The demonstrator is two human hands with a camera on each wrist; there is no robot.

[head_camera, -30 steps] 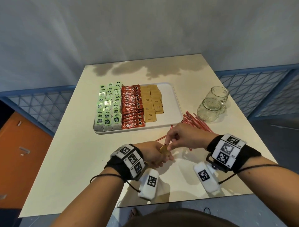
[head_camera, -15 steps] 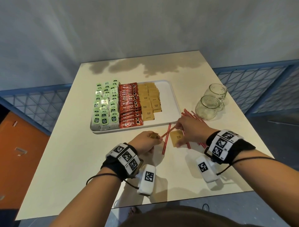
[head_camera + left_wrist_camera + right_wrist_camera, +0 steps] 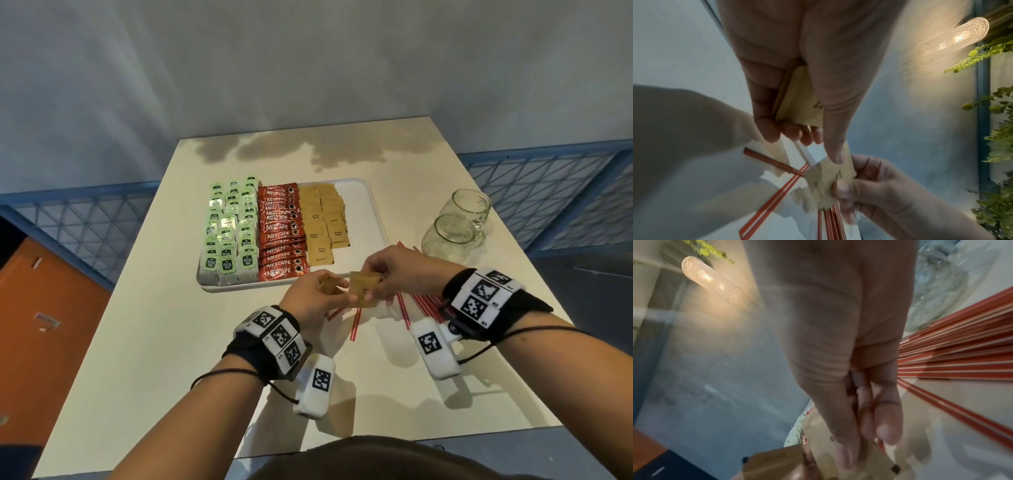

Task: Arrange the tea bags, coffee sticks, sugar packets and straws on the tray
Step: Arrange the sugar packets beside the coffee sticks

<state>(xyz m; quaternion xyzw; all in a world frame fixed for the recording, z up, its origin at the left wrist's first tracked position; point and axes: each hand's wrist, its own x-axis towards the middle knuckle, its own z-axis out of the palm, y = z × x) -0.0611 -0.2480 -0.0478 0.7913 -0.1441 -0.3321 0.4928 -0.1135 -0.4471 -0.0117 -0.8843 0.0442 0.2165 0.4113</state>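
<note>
Both hands meet just in front of the tray [image 3: 376,219]. Left hand [image 3: 308,301] grips a small stack of sugar packets [image 3: 330,284]; right hand [image 3: 394,270] pinches one more packet [image 3: 363,291] beside it. Straws [image 3: 424,301] lie scattered on the table [image 3: 171,342] beneath the hands, right of the tray.

**Counts on the table**

One white tray [image 3: 371,219] holds three blocks — green tea bags [image 3: 231,236] in three columns, one column of red coffee sticks [image 3: 281,233], brown sugar packets [image 3: 323,222] in two. Two glass mugs [image 3: 452,233] stand beside it. Straws [image 3: 423,303] — too many to count. Two hands.
</note>
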